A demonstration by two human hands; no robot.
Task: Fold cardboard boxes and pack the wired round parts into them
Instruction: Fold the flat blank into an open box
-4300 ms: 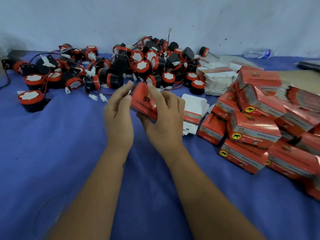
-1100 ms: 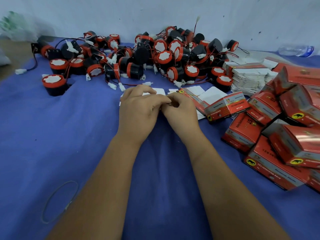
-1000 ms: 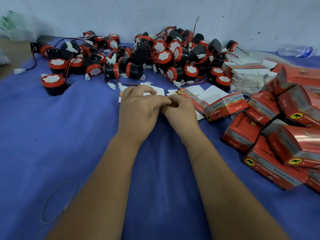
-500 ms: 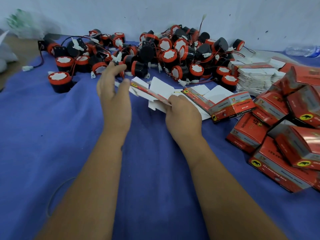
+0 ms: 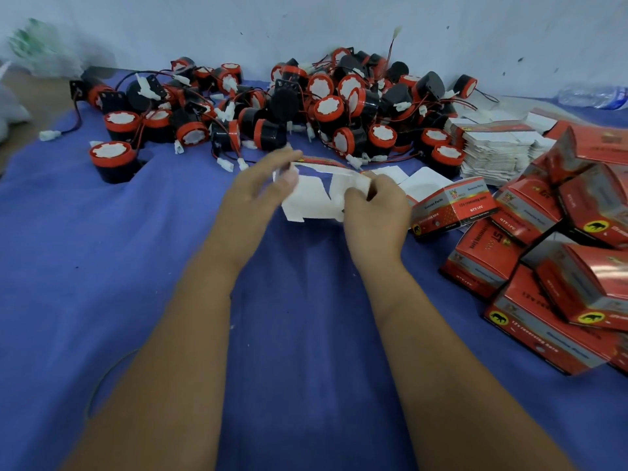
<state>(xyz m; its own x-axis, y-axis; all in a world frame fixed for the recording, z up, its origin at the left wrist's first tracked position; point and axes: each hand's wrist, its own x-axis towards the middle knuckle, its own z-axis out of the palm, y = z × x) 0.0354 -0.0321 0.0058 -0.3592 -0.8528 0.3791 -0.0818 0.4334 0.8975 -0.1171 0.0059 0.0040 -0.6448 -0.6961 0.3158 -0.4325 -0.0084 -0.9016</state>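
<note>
A: What lies nearest?

B: Two bare forearms reach forward over the blue cloth [image 5: 102,266]. Low on the left, a thin wire loop [image 5: 102,379] lies on it.

A: And the hands?

B: Both hold one unfolded box blank [image 5: 316,195], its white inside facing the camera and its red printed edge on top, raised a little above the cloth. The left hand [image 5: 258,195] takes the blank's left end, thumb on the white face and fingers stretched behind the top edge. The right hand [image 5: 373,205] pinches the right end with curled fingers.

A: What is beside them?

B: Just right of the right hand, a half-opened red box [image 5: 452,205] rests on flat white blanks. Farther right, a heap of folded red boxes [image 5: 557,266] spreads to the frame edge.

A: Beyond that?

B: Behind the blank lies the pile of wired round parts [image 5: 323,107], black bodies with red rims and white faces, wires and white plugs tangled through them. One single part [image 5: 110,161] stands apart at the left. A stack of flat blanks [image 5: 499,147] sits at the pile's right end.

A: And at the back?

B: A clear plastic bottle [image 5: 594,96] lies by the pale wall [image 5: 306,22].
</note>
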